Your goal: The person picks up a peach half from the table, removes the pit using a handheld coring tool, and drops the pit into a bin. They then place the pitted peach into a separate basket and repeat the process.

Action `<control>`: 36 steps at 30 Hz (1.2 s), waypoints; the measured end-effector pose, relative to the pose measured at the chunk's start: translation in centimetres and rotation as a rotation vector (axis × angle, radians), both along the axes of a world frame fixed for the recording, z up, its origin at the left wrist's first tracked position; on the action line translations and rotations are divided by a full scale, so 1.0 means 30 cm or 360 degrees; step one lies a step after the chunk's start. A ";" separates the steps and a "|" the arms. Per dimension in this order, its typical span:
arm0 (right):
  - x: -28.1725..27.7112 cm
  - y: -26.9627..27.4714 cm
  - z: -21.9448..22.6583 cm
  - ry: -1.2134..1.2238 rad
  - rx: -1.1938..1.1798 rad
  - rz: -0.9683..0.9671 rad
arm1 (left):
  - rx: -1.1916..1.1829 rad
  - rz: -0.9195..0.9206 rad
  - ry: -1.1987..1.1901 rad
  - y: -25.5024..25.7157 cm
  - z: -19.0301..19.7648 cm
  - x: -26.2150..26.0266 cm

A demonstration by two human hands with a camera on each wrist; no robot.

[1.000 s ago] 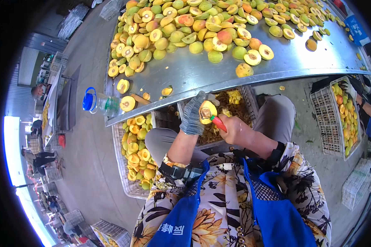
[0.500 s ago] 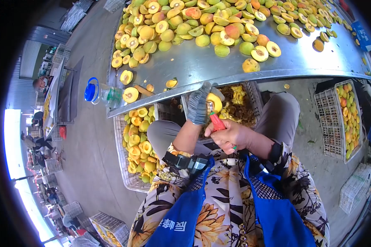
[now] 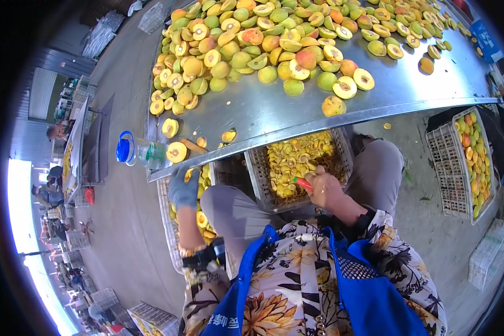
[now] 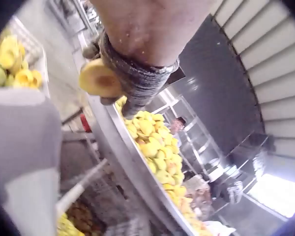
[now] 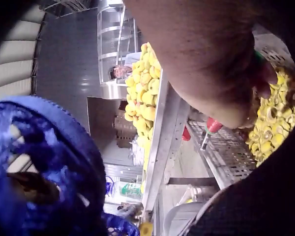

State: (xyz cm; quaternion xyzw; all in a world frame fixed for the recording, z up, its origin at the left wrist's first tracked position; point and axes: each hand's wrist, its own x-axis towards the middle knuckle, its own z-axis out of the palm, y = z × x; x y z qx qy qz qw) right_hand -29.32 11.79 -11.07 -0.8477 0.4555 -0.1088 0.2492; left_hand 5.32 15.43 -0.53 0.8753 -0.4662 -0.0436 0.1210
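Observation:
In the head view my gloved left hand [image 3: 183, 189] is over the left crate [image 3: 166, 215] of pitted fruit halves. It grips a fruit half [image 4: 99, 78], whose brownish hollow shows in the left wrist view beside the grey glove [image 4: 137, 81]. My bare right hand [image 3: 326, 189] curls round the red handle of a tool [image 3: 303, 183], above the middle crate [image 3: 256, 180] of yellow scraps. In the right wrist view the tool's red and green end [image 5: 214, 125] and thin metal shaft stick out below the hand [image 5: 211, 73].
A metal table [image 3: 252, 115] carries a large heap of cut fruit [image 3: 224, 56]. A bottle with a blue cap [image 3: 151, 153] lies at its left corner, near a loose half [image 3: 177, 152]. Another fruit crate [image 3: 447, 168] stands at the right. Other people are at the far left.
My left hand has moved left and down from the middle crate to the left crate, away from the tool. My right hand has shifted slightly right and lower, still holding the tool.

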 end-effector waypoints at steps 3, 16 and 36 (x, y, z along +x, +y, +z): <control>0.008 -0.010 0.052 -0.0025 -0.0041 -0.0050 | -0.0127 -0.0522 -0.0082 -0.320 0.023 -0.279; -0.120 -0.035 0.193 -0.0593 0.0159 -0.0403 | -0.0210 -0.0691 0.1085 -0.756 -0.142 -0.629; 0.095 0.008 0.279 -0.0649 0.0246 -0.0327 | -0.0726 -0.0246 0.2656 -0.193 -0.098 -0.589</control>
